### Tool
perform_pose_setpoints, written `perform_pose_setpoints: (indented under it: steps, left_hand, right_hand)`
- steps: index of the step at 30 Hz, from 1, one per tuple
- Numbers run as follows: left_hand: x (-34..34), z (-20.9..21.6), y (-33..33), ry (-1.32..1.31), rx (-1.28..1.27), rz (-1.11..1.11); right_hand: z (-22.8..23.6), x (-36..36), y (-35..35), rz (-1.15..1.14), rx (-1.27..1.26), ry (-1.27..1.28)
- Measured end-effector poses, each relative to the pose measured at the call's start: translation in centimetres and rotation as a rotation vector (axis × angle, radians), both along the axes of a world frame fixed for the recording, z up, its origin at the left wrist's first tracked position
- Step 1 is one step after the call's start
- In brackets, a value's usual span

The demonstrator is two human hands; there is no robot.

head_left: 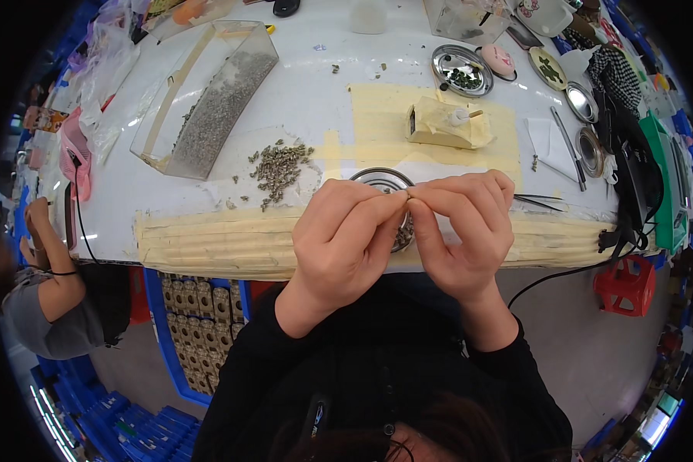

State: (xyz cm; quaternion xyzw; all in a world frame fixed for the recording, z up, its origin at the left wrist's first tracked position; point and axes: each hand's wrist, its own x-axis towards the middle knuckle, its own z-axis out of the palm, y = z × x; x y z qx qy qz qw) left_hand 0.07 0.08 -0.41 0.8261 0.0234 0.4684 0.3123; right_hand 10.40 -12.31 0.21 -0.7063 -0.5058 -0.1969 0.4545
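My left hand and my right hand meet fingertip to fingertip over a round metal dish near the table's front edge. Both are pinched closed around a tiny part between them, too small to name. Small metal-coloured pieces lie in the dish, partly hidden by my fingers. Left of my left hand, a loose heap of small metal parts is spread on the white table. A tape-covered block with a small white-capped bottle stands beyond my right hand. Tweezers lie to its right.
A clear bin of small grey parts stands at the left back. Round tins with dark green pieces sit at the back right. A blue crate of metal blocks is below the table edge. Another person works at far left.
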Motion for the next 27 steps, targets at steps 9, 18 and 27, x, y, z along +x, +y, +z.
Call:
perform_pose_setpoints:
  steps: [9, 18, 27]
  left_hand:
    - [-0.42, 0.16, 0.45, -0.034, -0.026, -0.155]
    - [-0.31, 0.11, 0.44, -0.046, -0.039, -0.156]
    - [-0.30, 0.16, 0.10, 0.001, -0.099, -0.078]
  right_hand:
    - [0.12, 0.47, -0.49, 0.247, -0.015, 0.424]
    - [0.31, 0.55, -0.35, 0.254, -0.017, 0.392]
    - [0.12, 0.50, -0.23, 0.208, -0.032, 0.350]
